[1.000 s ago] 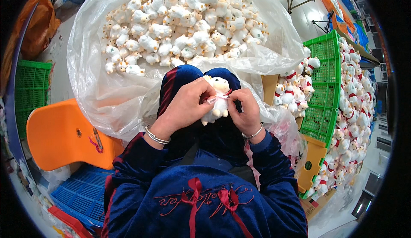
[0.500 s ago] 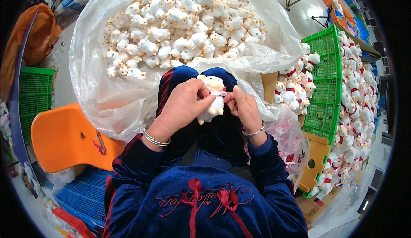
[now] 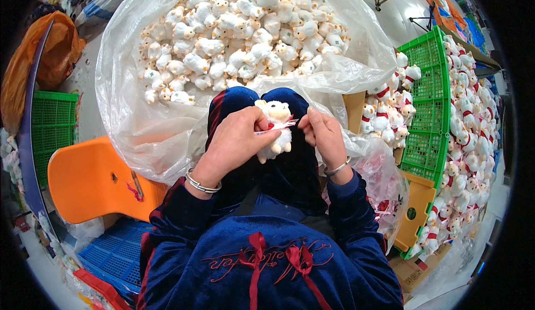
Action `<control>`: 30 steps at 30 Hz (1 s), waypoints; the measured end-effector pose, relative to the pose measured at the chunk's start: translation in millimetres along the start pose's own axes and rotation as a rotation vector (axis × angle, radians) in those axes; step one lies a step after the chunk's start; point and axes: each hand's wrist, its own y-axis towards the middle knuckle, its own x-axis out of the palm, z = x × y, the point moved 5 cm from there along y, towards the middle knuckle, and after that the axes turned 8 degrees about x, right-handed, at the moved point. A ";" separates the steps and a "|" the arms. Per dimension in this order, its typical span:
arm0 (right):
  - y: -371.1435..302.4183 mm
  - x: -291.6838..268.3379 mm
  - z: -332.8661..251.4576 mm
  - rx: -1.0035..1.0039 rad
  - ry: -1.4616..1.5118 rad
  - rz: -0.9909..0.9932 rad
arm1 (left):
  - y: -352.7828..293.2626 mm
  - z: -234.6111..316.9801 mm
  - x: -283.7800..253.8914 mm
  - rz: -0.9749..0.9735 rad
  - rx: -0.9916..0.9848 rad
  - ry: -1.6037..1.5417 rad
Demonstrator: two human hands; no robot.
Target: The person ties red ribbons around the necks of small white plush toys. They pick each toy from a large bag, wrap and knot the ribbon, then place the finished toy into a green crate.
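Note:
Above my lap, my left hand [image 3: 239,140] grips a small white plush animal [image 3: 275,133] with a cream face and stubby feet. The thumb lies across its chest, and the fingertips are behind its neck. A thin red and pale ribbon [image 3: 286,124] goes round the neck, its loose end pointing right. Just right of that end is my right hand [image 3: 327,140], its thumb and fingers drawn together. Whether a bit of ribbon is between those fingertips is too small to tell.
Ahead, a large clear plastic bag [image 3: 120,81] holds a heap of similar white plush toys [image 3: 223,37]. Ribboned toys [image 3: 465,143] lie beyond a green crate [image 3: 426,109] at right. A bag of pink and red pieces [image 3: 384,182] is nearer. Scissors [image 3: 137,185] rest on an orange chair [image 3: 83,182].
My right hand has drawn slightly right, away from the toy's neck. My left hand still holds the plush animal, and more red shows at its neck. The whole view has shifted a little.

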 end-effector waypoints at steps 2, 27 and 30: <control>4.4 4.0 8.3 0.046 -0.061 -0.022 | -1.1 2.7 0.4 0.016 0.046 0.010; -55.9 29.6 -31.8 -0.933 -0.650 -0.033 | -16.3 6.0 3.0 0.084 0.036 -0.042; -53.8 34.6 -25.8 -0.895 -0.629 -0.070 | -15.9 8.9 0.7 0.090 -0.022 -0.071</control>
